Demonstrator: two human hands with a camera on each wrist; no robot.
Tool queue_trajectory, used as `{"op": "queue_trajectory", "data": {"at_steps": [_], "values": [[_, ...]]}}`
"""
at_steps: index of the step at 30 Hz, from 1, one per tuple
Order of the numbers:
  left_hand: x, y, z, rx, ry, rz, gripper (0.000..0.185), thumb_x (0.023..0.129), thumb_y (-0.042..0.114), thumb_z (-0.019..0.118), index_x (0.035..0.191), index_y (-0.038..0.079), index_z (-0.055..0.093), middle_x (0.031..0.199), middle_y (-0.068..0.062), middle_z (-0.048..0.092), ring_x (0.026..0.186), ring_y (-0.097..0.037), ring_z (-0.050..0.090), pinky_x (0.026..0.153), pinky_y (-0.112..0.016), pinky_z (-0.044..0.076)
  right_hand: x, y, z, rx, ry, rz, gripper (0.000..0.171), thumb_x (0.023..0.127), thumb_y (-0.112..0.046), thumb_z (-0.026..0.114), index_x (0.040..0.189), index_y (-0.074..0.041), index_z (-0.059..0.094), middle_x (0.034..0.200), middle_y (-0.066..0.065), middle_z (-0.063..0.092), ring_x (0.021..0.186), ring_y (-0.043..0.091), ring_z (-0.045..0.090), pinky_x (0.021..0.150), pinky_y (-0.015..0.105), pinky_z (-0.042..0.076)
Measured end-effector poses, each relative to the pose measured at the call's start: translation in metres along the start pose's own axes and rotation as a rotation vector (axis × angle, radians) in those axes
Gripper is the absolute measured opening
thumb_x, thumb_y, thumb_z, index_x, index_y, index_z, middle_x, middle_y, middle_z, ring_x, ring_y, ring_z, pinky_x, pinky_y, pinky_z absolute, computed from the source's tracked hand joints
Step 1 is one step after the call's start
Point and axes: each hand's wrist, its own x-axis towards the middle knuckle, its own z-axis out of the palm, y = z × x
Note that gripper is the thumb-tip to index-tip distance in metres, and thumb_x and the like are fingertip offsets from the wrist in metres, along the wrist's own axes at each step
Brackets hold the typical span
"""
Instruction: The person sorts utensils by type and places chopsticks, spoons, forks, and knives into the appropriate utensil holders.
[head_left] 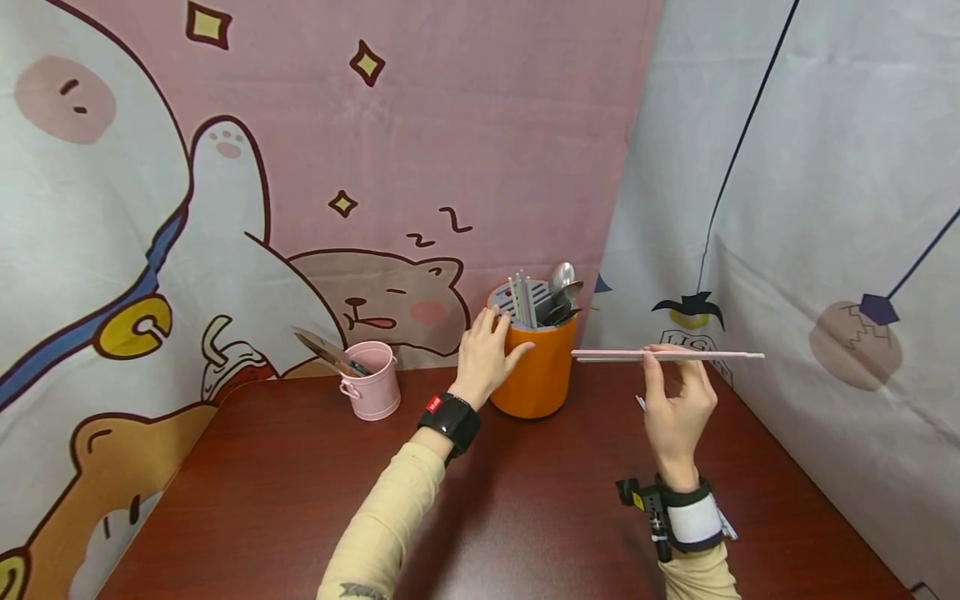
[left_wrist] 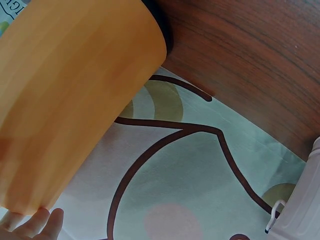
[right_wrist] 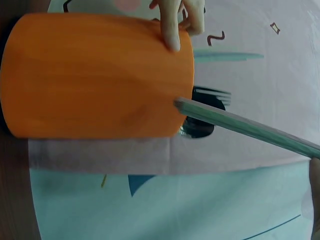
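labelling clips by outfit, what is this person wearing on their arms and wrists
Both arms are in pale cream-yellow long sleeves. The left wrist carries a glossy black band with a small red tag. The right wrist has a white strap edged in black, with a black camera mount bearing a yellow mark. Both hands are bare.

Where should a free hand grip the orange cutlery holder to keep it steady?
Grip the orange cutlery holder around its smooth round side wall, below the rim, coming from its left as the left hand does. It stands upright, utensils fill its top, and the chopsticks in the right hand point in from the right.
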Motion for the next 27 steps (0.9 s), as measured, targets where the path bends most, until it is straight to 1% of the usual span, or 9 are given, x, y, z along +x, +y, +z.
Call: {"op": "queue_trajectory", "data": {"at_steps": [3,4,7,9,12,15,18,22,27], "values": [[0.000,0.000,0.000,-0.001,-0.007,-0.002,0.065,0.086,0.061,0.055,0.128,0.012,0.054,0.134,-0.010,0.050,0.130,-0.027,0.048,0.089,-0.043,0.051,-0.002,-0.003,0.006,0.103,0.074,0.017,0.014,0.083,0.008,0.064,0.093,0.018,0.063,0.093,-0.008,0.064,0.083,0.002,0.063,0.071,0.009,0.051],[0.000,0.000,0.000,0.000,-0.008,-0.002,0.065,0.086,0.061,0.055,0.128,0.012,0.053,0.134,-0.010,0.050,0.130,-0.027,0.048,0.090,-0.044,0.051,-0.002,-0.004,0.007,0.147,0.098,0.025,0.014,0.083,0.010,0.064,0.092,0.020,0.061,0.093,-0.009,0.064,0.083,0.004,0.064,0.071,0.012,0.052],[0.000,-0.001,0.000,-0.001,-0.006,-0.003,0.065,0.086,0.061,0.054,0.128,0.012,0.054,0.134,-0.010,0.050,0.130,-0.028,0.047,0.090,-0.044,0.051,-0.004,-0.007,0.013,0.290,0.156,0.049,0.014,0.083,0.013,0.061,0.092,0.023,0.058,0.092,-0.002,0.064,0.084,0.011,0.065,0.075,0.018,0.055],[0.000,-0.001,0.000,0.004,-0.004,-0.002,0.064,0.087,0.061,0.054,0.128,0.011,0.054,0.134,-0.010,0.050,0.130,-0.028,0.048,0.090,-0.044,0.051,-0.004,-0.009,0.015,0.369,0.188,0.059,0.013,0.083,0.015,0.059,0.092,0.023,0.057,0.091,0.002,0.064,0.084,0.013,0.066,0.078,0.021,0.055],[0.000,-0.001,-0.001,0.003,-0.002,-0.001,0.064,0.087,0.061,0.054,0.127,0.011,0.054,0.133,-0.010,0.050,0.129,-0.028,0.048,0.090,-0.044,0.051,-0.004,-0.010,0.020,0.463,0.234,0.082,0.010,0.083,0.015,0.059,0.092,0.019,0.060,0.090,0.006,0.063,0.083,0.015,0.066,0.078,0.023,0.056],[0.000,-0.001,-0.001,-0.002,-0.008,-0.003,0.064,0.087,0.060,0.055,0.127,0.011,0.054,0.132,-0.010,0.050,0.129,-0.028,0.048,0.090,-0.044,0.051,-0.002,-0.013,0.027,0.507,0.273,0.108,0.009,0.083,0.013,0.059,0.092,0.013,0.062,0.090,0.006,0.062,0.083,0.016,0.065,0.076,0.023,0.057],[0.000,-0.001,-0.002,-0.003,-0.016,-0.007,0.064,0.087,0.060,0.055,0.127,0.011,0.054,0.133,-0.010,0.050,0.130,-0.028,0.048,0.091,-0.044,0.051,0.002,-0.015,0.037,0.459,0.271,0.104,0.009,0.084,0.010,0.061,0.093,0.013,0.062,0.090,0.004,0.063,0.083,0.016,0.064,0.075,0.022,0.056],[0.001,0.000,-0.002,-0.004,-0.013,-0.011,0.064,0.087,0.060,0.055,0.128,0.011,0.054,0.134,-0.010,0.050,0.130,-0.028,0.048,0.090,-0.044,0.051,0.007,-0.016,0.052,0.313,0.211,0.060,0.015,0.086,0.005,0.062,0.095,0.017,0.060,0.093,0.002,0.063,0.087,0.013,0.064,0.077,0.021,0.056],[0.001,0.000,-0.001,0.005,-0.002,-0.001,0.064,0.086,0.060,0.055,0.128,0.011,0.054,0.134,-0.010,0.050,0.129,-0.028,0.048,0.089,-0.044,0.051,0.009,-0.012,0.068,0.134,0.101,0.018,0.017,0.088,-0.003,0.064,0.096,0.012,0.064,0.095,0.016,0.064,0.090,0.015,0.065,0.074,0.014,0.054]]}}
